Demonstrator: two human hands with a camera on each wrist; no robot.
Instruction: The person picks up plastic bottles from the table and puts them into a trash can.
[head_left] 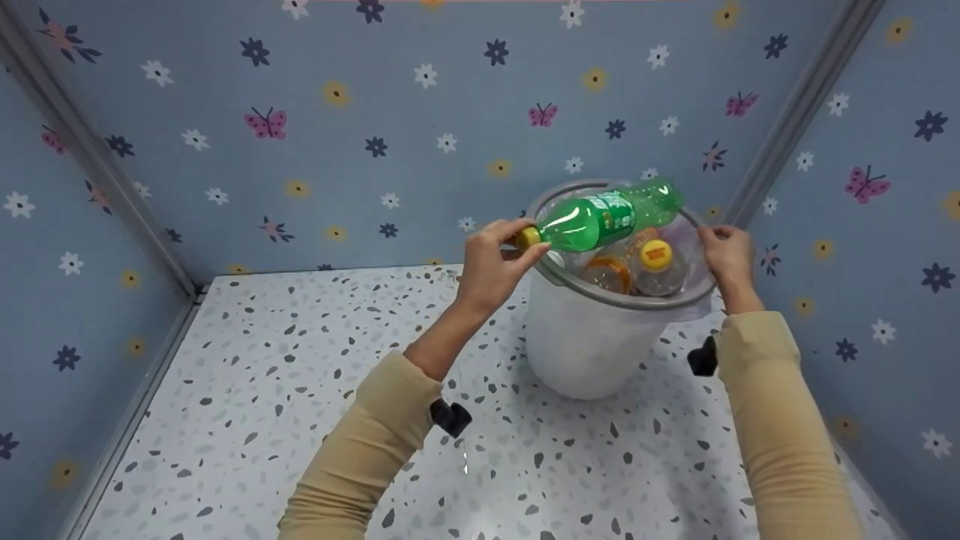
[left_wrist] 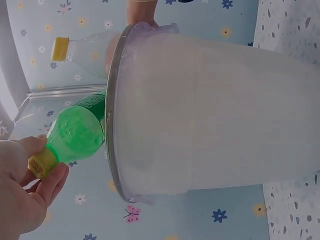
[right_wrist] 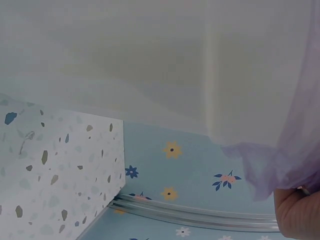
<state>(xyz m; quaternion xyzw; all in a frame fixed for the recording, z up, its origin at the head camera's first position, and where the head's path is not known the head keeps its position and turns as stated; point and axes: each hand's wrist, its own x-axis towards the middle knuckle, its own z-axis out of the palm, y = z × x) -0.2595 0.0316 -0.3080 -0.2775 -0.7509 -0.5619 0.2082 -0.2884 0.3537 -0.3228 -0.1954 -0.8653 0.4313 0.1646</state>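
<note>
My left hand (head_left: 491,262) pinches the yellow cap of a green plastic bottle (head_left: 611,217), its thumb and fingers on either side. The bottle lies tilted across the mouth of a white trash can (head_left: 600,337), its base toward the far right side of the rim. My right hand (head_left: 729,259) grips the can's grey rim at the right, where a thin purplish liner bag (right_wrist: 260,165) hangs over. Inside the can stand a clear bottle with a yellow cap (head_left: 656,256) and another item with an orange ring (head_left: 609,274). Their lower parts are hidden.
The can stands on a white speckled surface (head_left: 300,360), close to the back and right panels. Blue flowered panels (head_left: 420,112) enclose the back and both sides, with grey metal strips (head_left: 802,97) at the corners.
</note>
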